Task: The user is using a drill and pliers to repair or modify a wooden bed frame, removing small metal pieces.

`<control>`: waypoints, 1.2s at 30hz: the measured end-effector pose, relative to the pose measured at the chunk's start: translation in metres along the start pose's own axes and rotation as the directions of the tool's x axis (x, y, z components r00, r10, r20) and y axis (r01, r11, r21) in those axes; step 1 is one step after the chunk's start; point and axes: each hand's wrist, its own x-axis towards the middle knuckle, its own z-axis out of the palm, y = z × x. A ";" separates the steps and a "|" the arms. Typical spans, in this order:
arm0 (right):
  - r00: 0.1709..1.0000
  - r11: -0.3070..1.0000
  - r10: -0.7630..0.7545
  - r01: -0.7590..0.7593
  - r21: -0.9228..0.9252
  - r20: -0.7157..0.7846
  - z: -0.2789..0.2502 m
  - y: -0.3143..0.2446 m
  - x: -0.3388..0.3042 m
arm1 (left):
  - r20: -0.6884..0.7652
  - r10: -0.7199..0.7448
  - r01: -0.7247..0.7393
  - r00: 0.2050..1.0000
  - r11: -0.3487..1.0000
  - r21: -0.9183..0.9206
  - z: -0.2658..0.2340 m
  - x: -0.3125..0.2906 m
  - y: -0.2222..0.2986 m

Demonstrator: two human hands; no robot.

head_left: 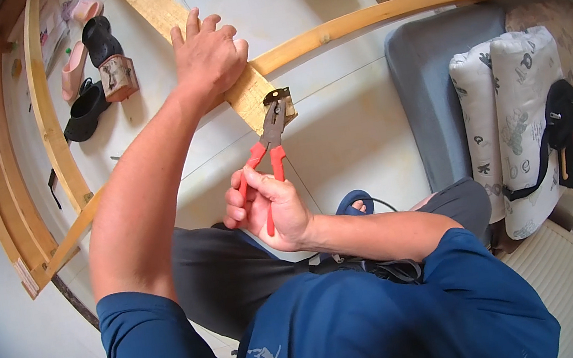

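Note:
My left hand [211, 58] lies across a wooden slat [153, 5], its fingers spread and pressed on the wood where the slat crosses a rail. My right hand [273, 211] is closed around the red handles of a pair of pliers [271, 137]. The dark jaws point away from me and meet a small black metal bracket [277, 95] at the slat's near end. Whether the jaws grip a fastener there is too small to tell.
The slat belongs to a wooden frame with a long rail [366, 17] and curved-looking side boards [47, 103]. Shoes [85, 109] and a wooden block [118, 77] lie inside it at left. A grey padded piece [430, 98] and folded white bedding [515, 122] stand at right.

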 end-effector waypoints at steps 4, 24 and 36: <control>0.984 0.984 0.163 -0.167 -0.065 -0.067 0.003 -0.036 -0.025 | 0.005 0.000 0.000 1.000 1.000 0.001 0.000 0.001 0.001; 0.996 0.999 0.035 -0.038 -0.032 -0.081 0.014 -0.011 -0.010 | 0.009 -0.016 0.016 1.000 1.000 -0.002 0.000 0.001 0.001; 0.681 0.615 0.691 -0.730 -0.299 -0.242 0.002 -0.165 -0.045 | 0.028 -0.011 0.010 1.000 0.998 0.062 -0.001 0.003 -0.002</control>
